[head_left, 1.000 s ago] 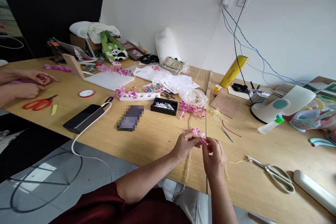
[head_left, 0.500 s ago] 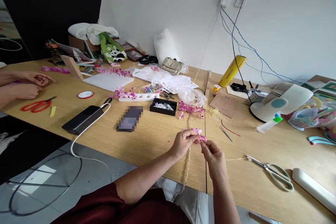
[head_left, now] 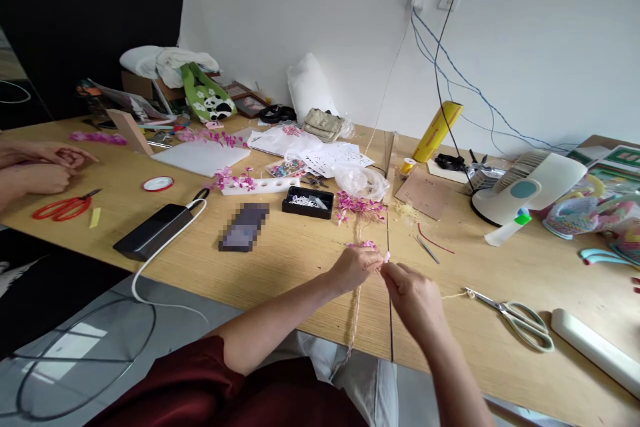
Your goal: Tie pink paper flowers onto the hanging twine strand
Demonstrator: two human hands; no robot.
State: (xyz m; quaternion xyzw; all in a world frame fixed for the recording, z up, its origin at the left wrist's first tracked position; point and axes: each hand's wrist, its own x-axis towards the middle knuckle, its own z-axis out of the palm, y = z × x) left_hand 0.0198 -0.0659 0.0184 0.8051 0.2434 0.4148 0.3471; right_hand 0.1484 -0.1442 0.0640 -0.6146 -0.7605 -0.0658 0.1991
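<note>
My left hand (head_left: 356, 269) is closed, its fingers pinching a small pink artificial flower (head_left: 387, 257) whose petals peek out between my two hands. Pressed up close beside it, my right hand (head_left: 414, 290) is curled shut; a pale thread (head_left: 454, 295) comes out from behind it toward the scissors, and its fingertips are hidden. More pink petals (head_left: 363, 245) show just beyond my left knuckles. A braided cord (head_left: 356, 320) passes under my left hand and hangs over the table edge to my lap. Beyond lies a bunch of pink flowers (head_left: 357, 205).
Grey-handled scissors (head_left: 523, 323) and a long white case (head_left: 595, 353) lie to the right, a fan (head_left: 530, 187) behind them. A phone (head_left: 245, 227), a black box of small white pieces (head_left: 307, 203) and a power bank (head_left: 153, 232) are leftward. Another person's hands (head_left: 45, 163) rest far left.
My right hand has turned over, knuckles up, and its fingers have closed in against my left hand. The flower is now more covered. The view has shifted slightly.
</note>
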